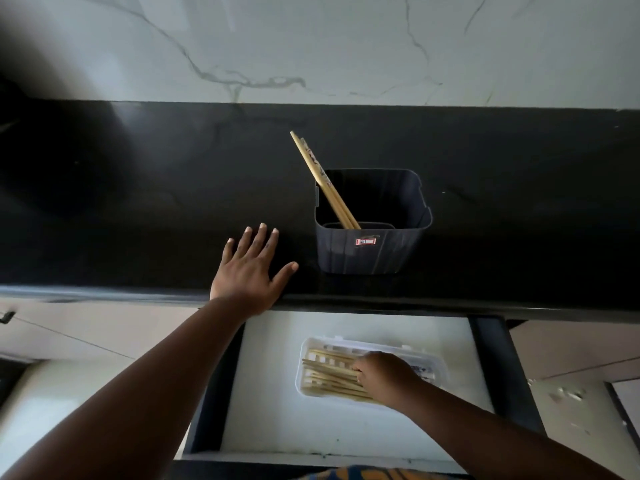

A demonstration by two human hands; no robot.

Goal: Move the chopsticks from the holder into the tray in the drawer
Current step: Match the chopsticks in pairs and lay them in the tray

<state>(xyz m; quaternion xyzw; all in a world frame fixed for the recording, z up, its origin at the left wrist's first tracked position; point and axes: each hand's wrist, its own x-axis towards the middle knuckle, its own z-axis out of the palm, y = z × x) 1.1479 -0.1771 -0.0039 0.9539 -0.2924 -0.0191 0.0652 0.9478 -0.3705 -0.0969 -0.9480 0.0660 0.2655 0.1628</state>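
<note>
A dark square holder (372,249) stands on the black counter. Two or three wooden chopsticks (320,176) lean in it toward the upper left. Below, the open drawer (273,403) holds a clear plastic tray (306,356) with several chopsticks (329,374) lying across it. My right hand (386,379) rests in the tray on those chopsticks, fingers curled over their right ends; whether it grips any is unclear. My left hand (251,268) lies flat on the counter's front edge, left of the holder, fingers spread and holding nothing.
The black counter (138,202) runs the full width, backed by a white marbled wall (311,46). The drawer has dark side walls (498,368) and a white floor. Pale cabinet fronts (571,344) flank it on both sides.
</note>
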